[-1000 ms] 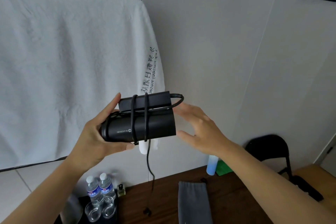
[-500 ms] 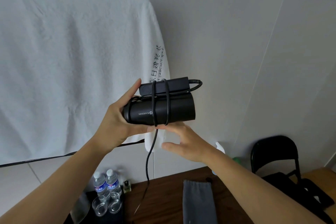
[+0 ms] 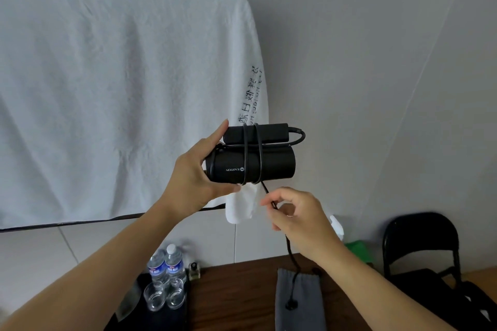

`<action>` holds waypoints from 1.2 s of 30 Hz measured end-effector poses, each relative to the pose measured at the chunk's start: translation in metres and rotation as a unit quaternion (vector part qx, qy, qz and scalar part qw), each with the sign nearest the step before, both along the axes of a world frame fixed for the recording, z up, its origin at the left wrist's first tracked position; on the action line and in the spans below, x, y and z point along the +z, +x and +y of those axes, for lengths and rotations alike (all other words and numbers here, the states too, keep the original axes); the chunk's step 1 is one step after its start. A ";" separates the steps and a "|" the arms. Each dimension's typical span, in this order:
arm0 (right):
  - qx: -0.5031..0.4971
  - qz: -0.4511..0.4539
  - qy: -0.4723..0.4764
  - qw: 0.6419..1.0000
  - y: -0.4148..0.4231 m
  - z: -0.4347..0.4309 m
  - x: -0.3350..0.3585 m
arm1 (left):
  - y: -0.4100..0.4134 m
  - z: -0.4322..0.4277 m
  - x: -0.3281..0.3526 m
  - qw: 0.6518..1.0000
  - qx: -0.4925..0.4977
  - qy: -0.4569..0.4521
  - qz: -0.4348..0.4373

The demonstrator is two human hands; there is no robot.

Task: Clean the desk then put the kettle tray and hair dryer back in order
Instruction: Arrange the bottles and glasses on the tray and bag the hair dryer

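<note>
You hold the hair dryer [image 3: 269, 166] up in open air, well above the desk [image 3: 236, 293], in front of the lower right corner of the white towel [image 3: 107, 88]. Your left hand [image 3: 193, 177] grips the barrel's rear end, thumb underneath, forefinger laid against the end of the folded handle. Your right hand [image 3: 301, 217], just below and to the right, pinches the cord [image 3: 259, 158] btwn thumb and forefinger close under the barrel. Room to move: free air right of the dryer w/ bare gray wall behind it, towel filling the left side down to a straight bottom hem. The desk's back edge runs along the wall. At that edge stand two water bottles [image 3: 166, 263], w/ glasses [image 3: 154, 297] in front on the black tray [image 3: 177, 320] at lower left. A gray pouch [image 3: 298, 301] lies mid-desk; the cord drops from your right hand onto it, plug [image 3: 291, 305] resting on the cloth. A black folding chair [image 3: 419, 242] sits at far right. The dryer is matte black, a smooth cylinder w/ a flat slab handle folded along its top. The thin black cord binds both in two loops, plus a stiff bend jutting past the front end. The towel is nubby terry w/ dark printed characters down its right edge. The desk is dark brown wood. The pouch is soft cloth. The bottles are clear plastic w/ blue labels and white caps.
</note>
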State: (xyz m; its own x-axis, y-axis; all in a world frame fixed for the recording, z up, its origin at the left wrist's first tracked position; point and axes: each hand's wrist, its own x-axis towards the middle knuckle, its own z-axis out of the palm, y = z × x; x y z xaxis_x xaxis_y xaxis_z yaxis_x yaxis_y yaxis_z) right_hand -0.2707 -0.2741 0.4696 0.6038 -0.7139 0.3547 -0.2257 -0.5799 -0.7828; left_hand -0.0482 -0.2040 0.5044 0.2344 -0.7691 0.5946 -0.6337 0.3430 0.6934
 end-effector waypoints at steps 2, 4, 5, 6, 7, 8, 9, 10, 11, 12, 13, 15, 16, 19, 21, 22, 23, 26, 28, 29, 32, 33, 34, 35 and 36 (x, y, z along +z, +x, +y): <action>0.003 0.018 -0.015 1.000 -0.006 0.007 0.012 | 0.002 -0.002 -0.004 0.999 0.025 -0.009 -0.036; 0.010 0.044 -0.031 0.998 -0.013 0.011 0.027 | 0.006 -0.003 -0.009 0.996 0.041 -0.013 -0.082; 0.013 0.061 -0.042 0.997 -0.016 0.011 0.037 | 0.007 -0.003 -0.012 0.994 0.041 -0.010 -0.098; 0.018 0.079 -0.055 0.995 -0.018 0.010 0.047 | 0.008 -0.003 -0.015 0.993 0.037 -0.004 -0.109; 0.023 0.095 -0.069 0.993 -0.021 0.007 0.059 | 0.008 -0.002 -0.018 0.993 0.028 0.003 -0.117; 0.028 0.110 -0.085 0.990 -0.022 0.003 0.069 | 0.008 -0.001 -0.021 0.992 0.015 0.008 -0.125; 0.032 0.126 -0.099 0.987 -0.023 -0.001 0.080 | 0.007 0.000 -0.024 0.991 0.002 0.012 -0.134; 0.036 0.143 -0.110 0.983 -0.024 -0.006 0.090 | 0.005 0.001 -0.026 0.990 -0.012 0.018 -0.142; 0.039 0.156 -0.121 0.980 -0.025 -0.012 0.101 | 0.004 0.003 -0.028 0.988 -0.027 0.028 -0.149; 0.041 0.162 -0.131 0.977 -0.026 -0.018 0.111 | 0.002 0.006 -0.030 0.987 -0.043 0.038 -0.153; 0.044 0.160 -0.138 0.977 -0.029 -0.024 0.121 | 0.001 0.010 -0.032 0.985 -0.059 0.047 -0.153; 0.051 0.134 -0.132 0.981 -0.034 -0.039 0.136 | -0.002 0.018 -0.036 0.985 -0.092 0.068 -0.132; 0.053 0.118 -0.125 0.984 -0.036 -0.047 0.140 | -0.005 0.023 -0.037 0.985 -0.108 0.081 -0.106; 0.054 0.082 -0.111 0.989 -0.038 -0.064 0.136 | -0.014 0.037 -0.035 0.982 -0.161 0.097 0.010; 0.063 0.062 -0.092 0.992 -0.038 -0.069 0.125 | -0.017 0.044 -0.031 0.977 -0.181 0.084 0.069; 0.071 0.049 -0.075 0.993 -0.037 -0.070 0.117 | -0.017 0.046 -0.029 0.975 -0.187 0.078 0.091; 0.081 0.028 -0.048 0.995 -0.037 -0.070 0.111 | -0.016 0.048 -0.026 0.973 -0.191 0.071 0.109; 0.100 -0.060 0.043 0.992 -0.033 -0.066 0.090 | -0.014 0.049 -0.021 0.967 -0.205 0.047 0.146; 0.101 -0.087 0.068 0.989 -0.028 -0.060 0.075 | -0.014 0.048 -0.020 0.963 -0.215 0.040 0.160; 0.098 -0.091 0.074 0.988 -0.026 -0.056 0.067 | -0.014 0.048 -0.019 0.962 -0.215 0.036 0.167; 0.078 -0.107 0.112 0.985 -0.020 -0.041 0.043 | -0.015 0.048 -0.017 0.962 -0.194 0.022 0.190; 0.064 -0.107 0.111 0.986 -0.019 -0.037 0.035 | -0.016 0.047 -0.016 0.964 -0.180 0.015 0.196; 0.051 -0.098 0.100 0.989 -0.018 -0.033 0.028 | -0.016 0.045 -0.015 0.966 -0.162 0.008 0.199; 0.042 -0.085 0.089 0.991 -0.017 -0.027 0.022 | -0.016 0.044 -0.014 0.969 -0.143 0.002 0.202; 0.041 -0.073 0.084 0.993 -0.016 -0.022 0.017 | -0.016 0.042 -0.013 0.971 -0.125 -0.004 0.203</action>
State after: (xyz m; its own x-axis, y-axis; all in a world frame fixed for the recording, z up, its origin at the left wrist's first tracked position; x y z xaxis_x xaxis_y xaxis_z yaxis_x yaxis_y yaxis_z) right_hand -0.2867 -0.2965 0.4863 0.6133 -0.7209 0.3227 -0.0602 -0.4500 -0.8910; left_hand -0.0644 -0.1622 0.4909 0.2576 -0.8278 0.4984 -0.2057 0.4570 0.8654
